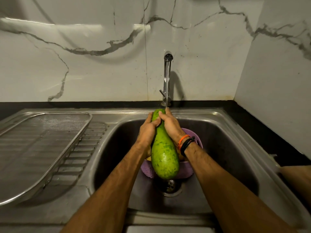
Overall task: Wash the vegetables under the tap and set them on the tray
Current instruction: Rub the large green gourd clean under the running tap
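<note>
A long green bottle gourd (pixel 164 157) is held over the sink, its narrow end up under the running tap (pixel 167 78). My left hand (pixel 148 130) grips the gourd's neck from the left. My right hand (pixel 170 125) wraps the neck from the right, and the water stream lands on its fingers. The thick lower end hangs above a purple colander (pixel 185 173) that sits in the sink; something yellowish shows in it, mostly hidden. A steel mesh tray (pixel 50 132) lies on the drainboard to the left.
The steel sink basin (pixel 227 148) has its drain (pixel 170 185) just below the colander. A ribbed drainboard (pixel 80 157) lies under the tray. A marble wall stands behind, and a second wall closes in the right side. A black counter strip (pixel 262 128) runs along the back and right.
</note>
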`<control>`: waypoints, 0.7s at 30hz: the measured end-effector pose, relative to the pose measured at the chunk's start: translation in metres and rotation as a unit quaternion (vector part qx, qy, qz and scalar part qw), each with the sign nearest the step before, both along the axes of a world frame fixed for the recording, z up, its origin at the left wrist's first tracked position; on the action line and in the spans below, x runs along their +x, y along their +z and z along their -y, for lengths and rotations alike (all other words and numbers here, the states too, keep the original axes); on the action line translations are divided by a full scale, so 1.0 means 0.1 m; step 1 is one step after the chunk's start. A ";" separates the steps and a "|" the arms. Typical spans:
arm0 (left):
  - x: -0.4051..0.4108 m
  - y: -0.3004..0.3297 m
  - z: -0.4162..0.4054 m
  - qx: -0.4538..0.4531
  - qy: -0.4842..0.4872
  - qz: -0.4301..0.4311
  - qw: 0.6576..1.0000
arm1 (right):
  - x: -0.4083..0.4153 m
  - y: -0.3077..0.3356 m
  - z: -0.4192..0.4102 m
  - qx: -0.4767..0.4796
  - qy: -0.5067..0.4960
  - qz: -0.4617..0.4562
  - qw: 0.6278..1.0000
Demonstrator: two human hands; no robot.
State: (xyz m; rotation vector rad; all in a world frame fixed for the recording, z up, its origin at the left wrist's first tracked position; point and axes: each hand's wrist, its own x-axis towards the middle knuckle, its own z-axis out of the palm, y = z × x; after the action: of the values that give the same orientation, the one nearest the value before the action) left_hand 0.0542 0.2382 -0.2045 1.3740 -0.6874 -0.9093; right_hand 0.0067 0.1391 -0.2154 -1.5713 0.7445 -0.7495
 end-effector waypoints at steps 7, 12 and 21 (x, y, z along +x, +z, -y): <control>0.04 -0.07 0.05 -0.005 -0.005 -0.006 1.000 | -0.01 -0.07 0.01 -0.010 0.011 -0.008 1.000; 0.02 -0.04 0.03 -0.007 -0.011 -0.001 1.000 | 0.02 -0.03 0.05 -0.010 -0.010 0.000 1.000; 0.06 -0.06 0.04 -0.025 -0.009 -0.017 1.000 | 0.04 -0.09 0.05 -0.013 0.002 0.011 1.000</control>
State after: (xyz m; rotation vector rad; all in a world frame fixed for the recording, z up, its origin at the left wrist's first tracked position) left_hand 0.0605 0.2339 -0.2107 1.3078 -0.6943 -0.9224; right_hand 0.0103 0.1345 -0.2244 -1.5854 0.7172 -0.7763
